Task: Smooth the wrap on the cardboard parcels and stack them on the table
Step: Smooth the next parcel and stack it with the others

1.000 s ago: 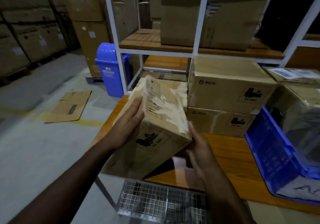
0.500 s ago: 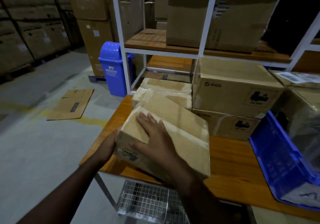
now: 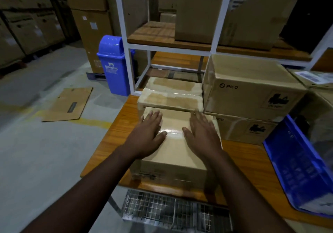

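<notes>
Parcel [image 3: 175,153] wrapped in clear film, lying flat at near left end of wooden counter [image 3: 111,135], near edge at counter front. Left hand [image 3: 148,133] flat on parcel top, palm down, fingers spread, gripping nothing. Right hand [image 3: 202,133] flat on same top beside it, fingers spread, thumb pointing inward; glossy band of film showing between the two hands. Two more wrapped parcels [image 3: 172,95] directly behind, touching the far edge. Stack of two larger cartons [image 3: 252,88] to the right of those, lower one just beside the right hand. Blue crate [image 3: 297,166] at right end of counter. Wire basket [image 3: 173,211] below counter front. Blue bin [image 3: 112,63] and flattened cardboard sheet [image 3: 68,104] on floor to the left.
</notes>
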Demonstrator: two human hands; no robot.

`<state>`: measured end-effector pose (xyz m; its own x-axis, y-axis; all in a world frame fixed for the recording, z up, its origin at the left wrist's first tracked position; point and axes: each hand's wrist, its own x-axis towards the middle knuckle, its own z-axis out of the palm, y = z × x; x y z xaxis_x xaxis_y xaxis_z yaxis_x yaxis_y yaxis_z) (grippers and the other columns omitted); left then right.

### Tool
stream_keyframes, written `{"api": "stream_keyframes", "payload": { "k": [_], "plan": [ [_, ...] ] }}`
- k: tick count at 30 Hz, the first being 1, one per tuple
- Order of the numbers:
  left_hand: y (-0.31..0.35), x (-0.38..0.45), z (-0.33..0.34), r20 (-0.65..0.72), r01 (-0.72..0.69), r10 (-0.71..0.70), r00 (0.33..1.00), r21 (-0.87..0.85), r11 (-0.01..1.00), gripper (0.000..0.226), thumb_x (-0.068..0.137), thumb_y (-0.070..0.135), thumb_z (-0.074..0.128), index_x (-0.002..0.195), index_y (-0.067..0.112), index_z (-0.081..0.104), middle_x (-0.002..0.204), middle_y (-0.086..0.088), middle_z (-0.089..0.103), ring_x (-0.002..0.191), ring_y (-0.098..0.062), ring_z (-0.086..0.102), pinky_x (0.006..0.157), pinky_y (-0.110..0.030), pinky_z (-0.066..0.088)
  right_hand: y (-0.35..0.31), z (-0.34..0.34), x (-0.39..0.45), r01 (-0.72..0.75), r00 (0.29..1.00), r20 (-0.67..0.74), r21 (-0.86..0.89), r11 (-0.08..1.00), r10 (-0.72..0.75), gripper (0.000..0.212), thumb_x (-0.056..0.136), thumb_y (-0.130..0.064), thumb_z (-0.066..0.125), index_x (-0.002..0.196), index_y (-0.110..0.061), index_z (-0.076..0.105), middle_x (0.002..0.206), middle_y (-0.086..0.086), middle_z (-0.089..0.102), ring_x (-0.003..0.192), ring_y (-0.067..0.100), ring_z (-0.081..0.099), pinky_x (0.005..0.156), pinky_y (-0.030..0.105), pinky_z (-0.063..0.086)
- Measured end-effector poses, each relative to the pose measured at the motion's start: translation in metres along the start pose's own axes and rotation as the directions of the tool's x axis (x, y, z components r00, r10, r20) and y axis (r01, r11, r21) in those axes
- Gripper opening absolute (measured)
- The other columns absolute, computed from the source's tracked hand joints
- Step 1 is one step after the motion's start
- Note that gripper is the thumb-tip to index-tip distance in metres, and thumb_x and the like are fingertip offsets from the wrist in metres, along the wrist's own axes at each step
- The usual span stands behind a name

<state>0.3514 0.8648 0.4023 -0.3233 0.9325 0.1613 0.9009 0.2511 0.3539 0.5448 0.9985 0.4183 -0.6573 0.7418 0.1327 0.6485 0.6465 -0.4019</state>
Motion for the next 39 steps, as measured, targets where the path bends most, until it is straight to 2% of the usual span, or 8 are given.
{"api": "stream_keyframes", "payload": {
  "k": [5, 14, 18, 21, 25, 29, 32, 39],
  "plan": [
    [-0.001, 0.032, 0.026, 0.115, -0.038, 0.021, 0.993, 0.146, 0.989, 0.074, 0.104, 0.061, 0.015, 0.165, 0.019, 0.010, 0.173, -0.001, 0.005, 0.159, -0.018, 0.003, 0.129, -0.040, 0.005, 0.016, 0.029, 0.007, 0.042, 0.995, 0.092, -0.113, 0.993, -0.032, 0.068, 0.108, -0.057, 0.021, 0.166, -0.022, 0.019, 0.174, -0.002, 0.012, 0.161, 0.018, 0.006, 0.130, 0.040, 0.009],
    [0.001, 0.032, 0.013, 0.175, -0.090, 0.074, 0.982, 0.085, 0.992, 0.066, 0.108, 0.050, 0.029, 0.164, 0.019, 0.017, 0.172, -0.002, 0.008, 0.159, -0.018, 0.005, 0.128, -0.038, 0.004, 0.009, 0.015, 0.021, 0.005, 0.991, 0.132, -0.147, 0.989, 0.014, 0.066, 0.108, -0.054, 0.036, 0.165, -0.023, 0.025, 0.173, -0.005, 0.017, 0.160, 0.019, 0.012, 0.127, 0.039, 0.014],
    [-0.005, 0.004, 0.016, 0.165, -0.096, 0.090, 0.982, 0.027, 0.995, 0.060, 0.109, 0.049, 0.023, 0.163, 0.020, 0.022, 0.171, 0.001, 0.014, 0.158, -0.017, 0.008, 0.124, -0.032, 0.002, 0.001, 0.020, 0.007, 0.022, 0.994, 0.106, -0.093, 0.995, -0.012, 0.053, 0.108, -0.050, 0.039, 0.156, -0.029, 0.043, 0.169, -0.010, 0.031, 0.157, 0.020, 0.024, 0.121, 0.040, 0.028],
    [-0.003, 0.000, 0.024, 0.166, -0.089, 0.072, 0.983, 0.098, 0.991, 0.060, 0.109, 0.046, 0.020, 0.163, 0.019, 0.022, 0.171, 0.000, 0.015, 0.158, -0.019, 0.010, 0.125, -0.033, 0.006, -0.004, 0.039, -0.005, 0.025, 0.987, 0.158, -0.042, 0.999, -0.018, 0.056, 0.110, -0.052, 0.030, 0.160, -0.028, 0.038, 0.171, -0.014, 0.023, 0.159, 0.012, 0.012, 0.123, 0.033, 0.013],
    [0.004, 0.006, 0.017, 0.190, -0.078, 0.060, 0.980, 0.092, 0.993, 0.057, 0.111, 0.041, 0.024, 0.163, 0.018, 0.021, 0.172, -0.001, 0.013, 0.159, -0.019, 0.008, 0.127, -0.034, 0.006, -0.005, 0.033, 0.003, 0.049, 0.985, 0.168, -0.082, 0.995, -0.034, 0.055, 0.112, -0.047, 0.028, 0.161, -0.026, 0.035, 0.172, -0.011, 0.020, 0.160, 0.013, 0.010, 0.125, 0.035, 0.013],
    [0.010, -0.016, 0.004, 0.080, -0.103, 0.105, 0.991, -0.026, 0.994, 0.055, 0.109, 0.047, 0.030, 0.156, 0.022, 0.042, 0.165, 0.002, 0.035, 0.154, -0.012, 0.025, 0.125, -0.026, 0.009, -0.009, 0.024, -0.016, 0.090, 0.991, 0.106, -0.029, 0.995, -0.087, 0.051, 0.111, -0.045, 0.031, 0.159, -0.030, 0.039, 0.168, -0.013, 0.031, 0.157, 0.011, 0.020, 0.125, 0.033, 0.011],
    [0.009, -0.038, 0.007, 0.128, -0.133, 0.130, 0.983, 0.014, 0.991, 0.059, 0.109, 0.052, 0.022, 0.159, 0.023, 0.034, 0.167, 0.005, 0.027, 0.156, -0.008, 0.016, 0.123, -0.022, 0.002, -0.016, 0.028, -0.044, 0.148, 0.984, 0.097, 0.038, 0.988, -0.152, 0.052, 0.107, -0.050, 0.030, 0.154, -0.034, 0.046, 0.162, -0.018, 0.041, 0.151, 0.007, 0.028, 0.115, 0.019, 0.002],
    [0.012, -0.041, 0.003, 0.112, -0.134, 0.128, 0.985, 0.050, 0.990, 0.054, 0.111, 0.044, 0.029, 0.159, 0.022, 0.034, 0.167, 0.004, 0.027, 0.156, -0.009, 0.015, 0.126, -0.024, 0.005, -0.018, 0.013, -0.048, 0.194, 0.964, 0.182, 0.012, 0.981, -0.193, 0.051, 0.110, -0.050, 0.034, 0.158, -0.036, 0.042, 0.166, -0.019, 0.032, 0.155, 0.006, 0.020, 0.117, 0.023, 0.006]
  ]
}}
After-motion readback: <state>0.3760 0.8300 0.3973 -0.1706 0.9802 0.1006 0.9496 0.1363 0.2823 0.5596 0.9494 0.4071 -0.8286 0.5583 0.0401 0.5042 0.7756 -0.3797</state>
